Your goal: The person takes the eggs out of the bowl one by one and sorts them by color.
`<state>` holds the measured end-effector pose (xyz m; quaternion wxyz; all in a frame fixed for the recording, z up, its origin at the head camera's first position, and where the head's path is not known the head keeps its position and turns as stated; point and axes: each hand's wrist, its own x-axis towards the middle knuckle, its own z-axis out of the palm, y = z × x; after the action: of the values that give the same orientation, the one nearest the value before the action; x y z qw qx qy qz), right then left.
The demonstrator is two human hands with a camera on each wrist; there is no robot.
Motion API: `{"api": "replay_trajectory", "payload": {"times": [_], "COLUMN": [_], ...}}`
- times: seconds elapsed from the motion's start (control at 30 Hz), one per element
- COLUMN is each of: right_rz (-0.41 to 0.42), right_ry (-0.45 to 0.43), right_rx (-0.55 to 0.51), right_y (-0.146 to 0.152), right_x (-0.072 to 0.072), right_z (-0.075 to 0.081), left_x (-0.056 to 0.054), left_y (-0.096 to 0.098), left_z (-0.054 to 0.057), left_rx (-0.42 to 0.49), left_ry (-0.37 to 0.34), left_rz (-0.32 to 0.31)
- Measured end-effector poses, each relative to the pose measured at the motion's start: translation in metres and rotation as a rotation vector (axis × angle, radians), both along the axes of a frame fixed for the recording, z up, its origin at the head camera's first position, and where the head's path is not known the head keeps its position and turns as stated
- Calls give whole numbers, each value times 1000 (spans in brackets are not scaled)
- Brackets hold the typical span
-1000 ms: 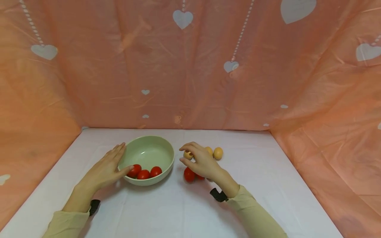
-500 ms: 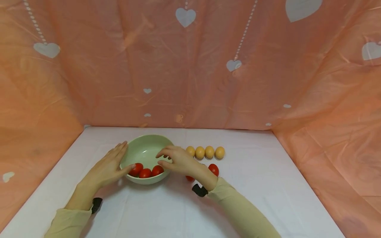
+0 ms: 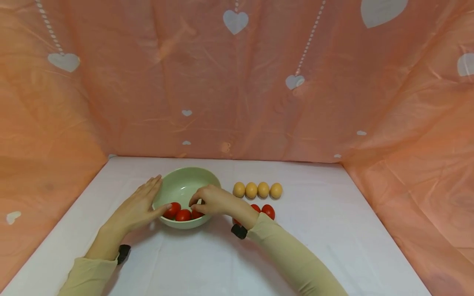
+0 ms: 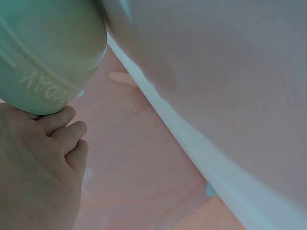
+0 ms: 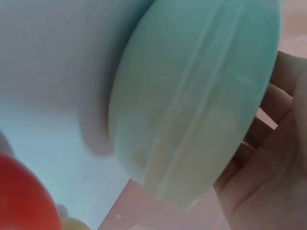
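Note:
A pale green bowl [image 3: 185, 176] stands on the table's left half, with three red tomatoes along its near inner side. My left hand [image 3: 138, 207] holds the bowl's left side, thumb over the rim beside the left tomato [image 3: 172, 210] and fingers along the outside. In the left wrist view, the fingers [image 4: 67, 134] lie against the bowl's outer wall [image 4: 53, 57]. Over the bowl's right rim reaches my right hand [image 3: 214, 201], its thumb and fingers bent around the right tomato [image 3: 197, 214], which they partly cover. The middle tomato [image 3: 183, 215] lies between these two.
Right of the bowl, several yellow egg-shaped things [image 3: 251, 190] form a row. More red tomatoes [image 3: 268, 211] lie nearer, partly behind the right forearm. A white cloth [image 3: 314, 230] covers the table, and orange sheeting with hearts [image 3: 259, 115] walls it in.
My right hand has moved left from above the loose tomatoes into the bowl, and its fingers have come down around the right tomato. The left hand keeps its place on the bowl.

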<state>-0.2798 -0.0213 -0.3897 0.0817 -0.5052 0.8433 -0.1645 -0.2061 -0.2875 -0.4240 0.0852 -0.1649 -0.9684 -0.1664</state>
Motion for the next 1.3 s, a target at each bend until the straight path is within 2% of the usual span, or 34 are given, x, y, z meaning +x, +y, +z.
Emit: {"api": "replay_trajectory", "payload": {"times": [0.4,0.63,0.8,1.03,1.3], "right_rz": [-23,-44,-41,-42,-17], "right_ry": [-14,-66,-53,-74,-59], "right_rx": [133,175,199,182,100], "right_y": [-5,-9,-11,-10,-4], "right_x": [-9,-13,-14,-15,-15], "right_z": [-1,1,1,-1,1], "left_x": [1,1,1,0,-1], "left_y": [1,1,1,2,1], "left_z": [0,-1,-1,0,0], "left_rx": [-7,-10,-10,-21,-15], "left_ry": [-14,2,8,-1,-13], "left_rz": [15,12,12,9,9]}}
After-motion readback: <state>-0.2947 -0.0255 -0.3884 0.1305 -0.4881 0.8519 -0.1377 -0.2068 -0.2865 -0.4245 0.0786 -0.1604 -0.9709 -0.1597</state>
